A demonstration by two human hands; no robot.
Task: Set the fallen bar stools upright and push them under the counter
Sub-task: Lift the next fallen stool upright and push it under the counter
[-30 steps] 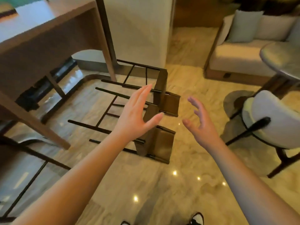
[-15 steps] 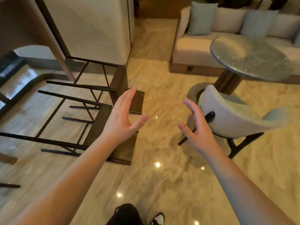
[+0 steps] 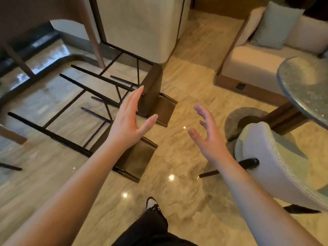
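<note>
Brown-seated bar stools point(image 3: 140, 157) are lying at ten o'clock; you're spreading both grips, left hand point(image 3: 126, 125) and right hand point(image 3: 207, 139), empty, readying to lift.

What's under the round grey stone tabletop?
Under the round grey stone tabletop: a dark wooden pedestal on a round grey base. The pale upholstered chair hides the base's near side.

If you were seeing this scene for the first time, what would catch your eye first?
Two open hands, left and right, reach out mid-frame, holding nothing. Just beyond them two bar stools lie tipped on the marble floor, the near stool under the left hand, the far stool behind it, black legs pointing left. A pale chair stands at right.
</note>
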